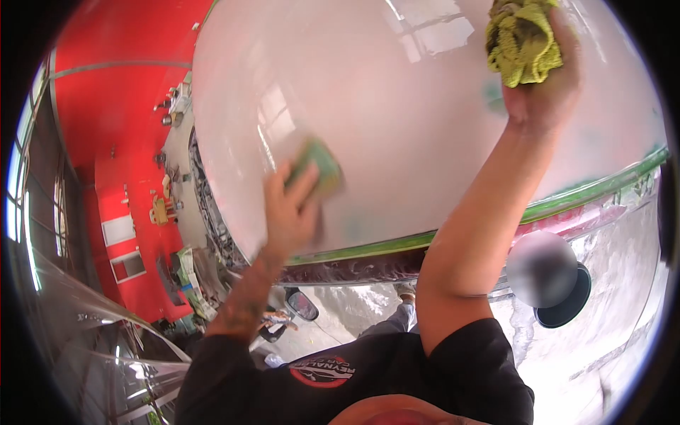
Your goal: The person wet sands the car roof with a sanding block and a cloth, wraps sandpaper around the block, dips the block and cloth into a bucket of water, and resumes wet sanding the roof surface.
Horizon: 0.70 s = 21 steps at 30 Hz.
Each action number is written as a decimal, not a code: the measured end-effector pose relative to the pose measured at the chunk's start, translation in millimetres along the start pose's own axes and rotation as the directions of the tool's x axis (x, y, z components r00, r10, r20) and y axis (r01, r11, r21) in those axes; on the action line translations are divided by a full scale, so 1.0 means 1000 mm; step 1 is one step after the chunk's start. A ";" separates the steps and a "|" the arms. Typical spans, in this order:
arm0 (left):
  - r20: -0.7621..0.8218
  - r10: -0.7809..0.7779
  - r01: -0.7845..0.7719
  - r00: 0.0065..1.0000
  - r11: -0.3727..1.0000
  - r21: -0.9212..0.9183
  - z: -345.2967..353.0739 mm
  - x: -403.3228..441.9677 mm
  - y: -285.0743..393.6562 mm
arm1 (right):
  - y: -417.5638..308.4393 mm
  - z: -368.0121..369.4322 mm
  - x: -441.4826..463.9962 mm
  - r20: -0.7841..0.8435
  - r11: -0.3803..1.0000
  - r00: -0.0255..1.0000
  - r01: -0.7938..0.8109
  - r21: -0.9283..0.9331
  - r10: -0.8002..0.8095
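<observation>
Black shirt (397, 361) fabric lies nearest the camera in the head view, below both grips, with a round red-and-white logo (322, 370) on the chest. Left hand (289, 219): fingers reach onto a green-and-yellow sponge (319, 166) and are closed on it. Motion blur affects hand and sponge. The sponge sits beyond the knuckles, over a pale, glossy panel (418, 170); firmness of contact cannot be determined. Right hand (549, 99): clamped on a crumpled yellow cloth (523, 46), which is bunched at the fingers over the same panel, well apart from the sponge. Whether the cloth touches the panel cannot be confirmed. Window reflections show on the panel between the two grips. A green strip (602, 190) edges the panel on the wearer's side of both hands. Below the left grip, past that edge, a side mirror (302, 304) is noted. Below the right grip, a dark round container (574, 301) stands partly behind a blurred disc. Left of the left grip is a red wall (120, 127).
</observation>
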<state>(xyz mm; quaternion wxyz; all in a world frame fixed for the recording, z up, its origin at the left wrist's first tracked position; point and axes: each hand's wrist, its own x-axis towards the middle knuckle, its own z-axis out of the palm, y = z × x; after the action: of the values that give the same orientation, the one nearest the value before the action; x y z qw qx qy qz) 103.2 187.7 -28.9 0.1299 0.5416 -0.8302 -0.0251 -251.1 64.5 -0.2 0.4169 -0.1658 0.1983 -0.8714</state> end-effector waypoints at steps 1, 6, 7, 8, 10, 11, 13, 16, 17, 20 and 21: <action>0.033 0.041 -0.040 0.999 0.998 -0.040 0.000 -0.021 0.013 | -0.003 0.012 0.006 -0.228 0.997 0.972 -0.071 -0.038 0.061; 0.019 0.129 -0.127 0.992 0.990 -0.055 0.006 0.066 0.004 | -0.006 -0.001 0.008 -0.103 0.997 0.992 -0.072 -0.020 0.070; -0.028 0.131 -0.131 0.991 0.991 0.001 0.014 0.113 -0.006 | -0.007 -0.009 0.006 -0.005 0.997 0.997 -0.075 0.005 0.075; -0.036 0.133 -0.134 0.990 0.990 -0.041 0.017 0.166 -0.007 | -0.001 -0.010 0.010 -0.097 0.998 0.994 -0.049 -0.033 0.046; -0.070 0.171 -0.175 0.983 0.983 -0.048 0.027 0.237 -0.008 | -0.006 -0.012 0.010 -0.101 0.997 0.992 -0.072 -0.013 0.071; -0.105 0.144 -0.152 0.984 0.986 -0.064 0.030 0.253 0.000 | -0.007 -0.013 0.010 -0.071 0.997 0.995 -0.074 -0.005 0.074; -0.090 0.121 -0.128 0.989 0.989 -0.072 0.033 0.232 0.019 | -0.009 -0.012 0.009 -0.090 0.998 0.994 -0.064 0.004 0.064; 0.003 0.397 -0.397 0.918 0.918 -0.008 0.025 0.086 0.071 | -0.012 -0.015 0.008 -0.136 0.999 0.989 -0.047 0.019 0.049; 0.084 0.421 -0.408 0.903 0.902 -0.144 0.026 0.045 0.074 | -0.014 -0.016 0.009 -0.143 0.999 0.989 -0.044 0.002 0.044; 0.122 0.531 -0.514 0.838 0.845 -0.147 0.013 0.041 0.076 | -0.015 -0.016 0.010 -0.161 0.999 0.986 -0.041 0.024 0.045; 0.102 0.550 -0.546 0.829 0.835 -0.060 0.015 0.064 0.073 | -0.015 -0.016 0.011 -0.162 0.999 0.986 -0.039 0.025 0.042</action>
<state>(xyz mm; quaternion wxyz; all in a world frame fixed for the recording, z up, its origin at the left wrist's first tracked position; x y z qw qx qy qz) 10.0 158.3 -17.9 0.0915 0.2768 -0.9561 -0.0296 -275.0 67.4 -5.0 0.4188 -0.0857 0.2253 -0.8755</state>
